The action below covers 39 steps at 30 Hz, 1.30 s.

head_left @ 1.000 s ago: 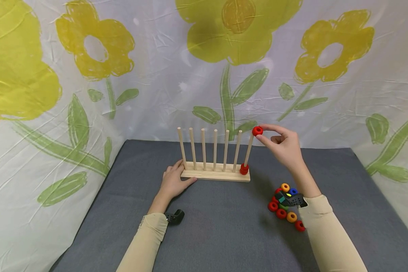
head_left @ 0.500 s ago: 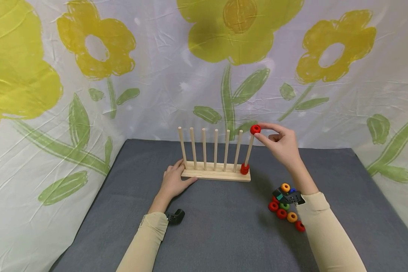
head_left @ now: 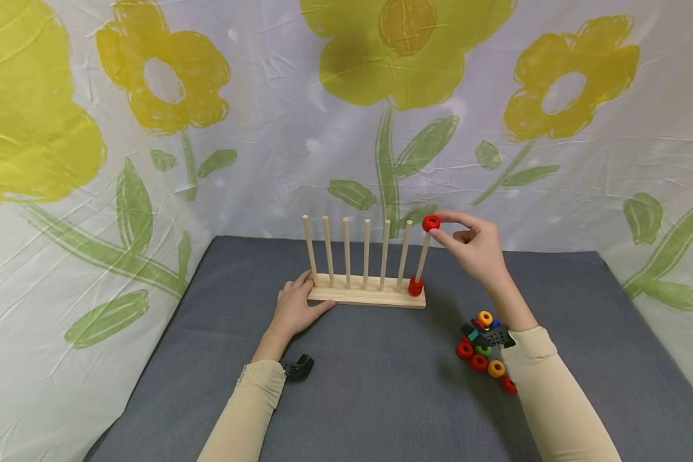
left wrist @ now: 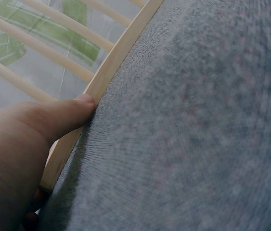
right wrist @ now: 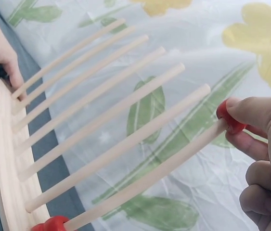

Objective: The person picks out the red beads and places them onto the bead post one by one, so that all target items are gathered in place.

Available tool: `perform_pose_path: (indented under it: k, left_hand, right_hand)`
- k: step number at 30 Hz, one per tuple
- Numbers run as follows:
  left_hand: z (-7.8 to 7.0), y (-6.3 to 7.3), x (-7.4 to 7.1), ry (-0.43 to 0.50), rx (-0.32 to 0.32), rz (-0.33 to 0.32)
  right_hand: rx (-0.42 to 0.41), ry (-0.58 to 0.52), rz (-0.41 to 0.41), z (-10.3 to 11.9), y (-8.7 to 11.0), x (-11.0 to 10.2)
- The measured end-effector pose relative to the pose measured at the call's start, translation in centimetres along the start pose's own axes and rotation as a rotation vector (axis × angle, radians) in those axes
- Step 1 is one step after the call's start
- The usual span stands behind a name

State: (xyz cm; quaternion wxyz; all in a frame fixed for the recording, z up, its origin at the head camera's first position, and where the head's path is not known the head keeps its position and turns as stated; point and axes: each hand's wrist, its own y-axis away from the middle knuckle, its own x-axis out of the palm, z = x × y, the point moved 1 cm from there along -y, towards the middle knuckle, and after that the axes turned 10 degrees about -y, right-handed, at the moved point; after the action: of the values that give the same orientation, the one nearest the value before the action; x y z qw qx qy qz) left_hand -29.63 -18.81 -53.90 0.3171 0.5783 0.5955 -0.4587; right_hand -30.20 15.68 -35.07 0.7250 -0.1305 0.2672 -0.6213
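Note:
A wooden peg rack with a row of upright pegs stands on the table. At its left end my left hand grips the base, the thumb along the front edge. My right hand pinches a red ring bead between thumb and fingers at the top of the rightmost peg. In the right wrist view the peg's tip meets the bead and is hidden by it. Red beads sit stacked at the foot of that same peg. The other pegs carry nothing.
Loose beads in red, orange, green and blue lie on the dark grey cloth at the right, partly hidden under the right wrist camera. A flower-printed curtain hangs behind the table.
My right hand has carried the red bead slightly left, from beside the rightmost peg's top onto its tip. The left hand and the rack keep their places.

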Motion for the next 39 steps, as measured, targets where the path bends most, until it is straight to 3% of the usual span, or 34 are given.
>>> perform_pose_path:
  k: [39]
  left_hand:
    - [0.06, 0.02, 0.04, -0.006, 0.003, 0.002]
  right_hand:
    - [0.067, 0.011, 0.013, -0.8, 0.78, 0.3]
